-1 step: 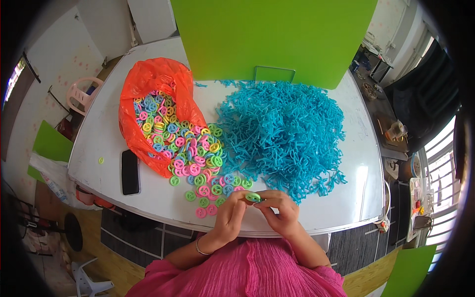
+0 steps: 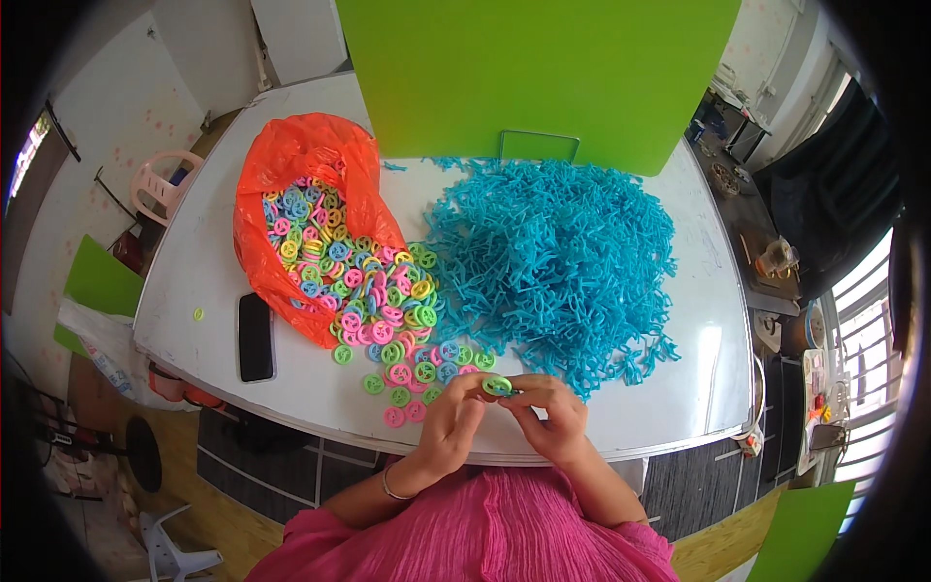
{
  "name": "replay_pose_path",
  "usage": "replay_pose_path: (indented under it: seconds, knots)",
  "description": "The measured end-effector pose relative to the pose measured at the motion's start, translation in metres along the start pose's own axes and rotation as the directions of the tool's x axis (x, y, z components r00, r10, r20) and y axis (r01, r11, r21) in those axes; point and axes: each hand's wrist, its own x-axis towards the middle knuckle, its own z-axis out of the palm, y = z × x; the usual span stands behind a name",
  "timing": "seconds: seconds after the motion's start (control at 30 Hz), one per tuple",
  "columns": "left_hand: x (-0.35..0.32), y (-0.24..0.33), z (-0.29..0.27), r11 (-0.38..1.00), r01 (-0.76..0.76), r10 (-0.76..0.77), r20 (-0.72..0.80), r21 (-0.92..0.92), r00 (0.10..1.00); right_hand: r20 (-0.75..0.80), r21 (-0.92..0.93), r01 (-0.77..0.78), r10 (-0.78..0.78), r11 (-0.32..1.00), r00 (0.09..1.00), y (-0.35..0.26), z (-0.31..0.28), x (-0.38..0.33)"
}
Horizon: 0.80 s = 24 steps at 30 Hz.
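Observation:
Near the table's front edge, my left hand [image 2: 452, 425] is closed, its fingertips pinching a small green plastic wheel [image 2: 497, 385] with spokes. My right hand [image 2: 551, 419] is closed right beside it, thumb and forefinger meeting at the wheel. A bit of blue shows at the right fingertips, partly hidden, and seems to be one of the small blue plastic pieces. Just left of my hands lie loose pink, green and blue wheels [image 2: 399, 374]. Beyond my hands rises a big heap of thin blue branching plastic pieces [image 2: 562, 262].
An open red plastic bag [image 2: 257, 233] spills many coloured wheels onto the white table [image 2: 320, 398]. A black phone [image 2: 256, 338] lies left of it, with a single yellow-green wheel [image 2: 198, 314] farther left. A green board [image 2: 533, 78] stands along the back.
The green wheel has tilted a little between my fingertips, so more of its open middle shows. Both hands stay in nearly the same place.

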Motion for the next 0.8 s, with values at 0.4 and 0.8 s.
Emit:
replay_pose_path:
  seconds: [0.4,0.8]
  knots:
    - [0.015,-0.009,-0.027,0.464,0.718,-0.754,0.195,-0.519,0.628,0.424,-0.114,0.033,0.018,0.993,0.905,-0.015,-0.021,0.011]
    - [0.034,-0.019,-0.032,0.501,-0.275,0.141,0.236,0.821,0.962,0.144,0.176,-0.361,0.339,0.916,0.93,-0.003,-0.02,-0.003]
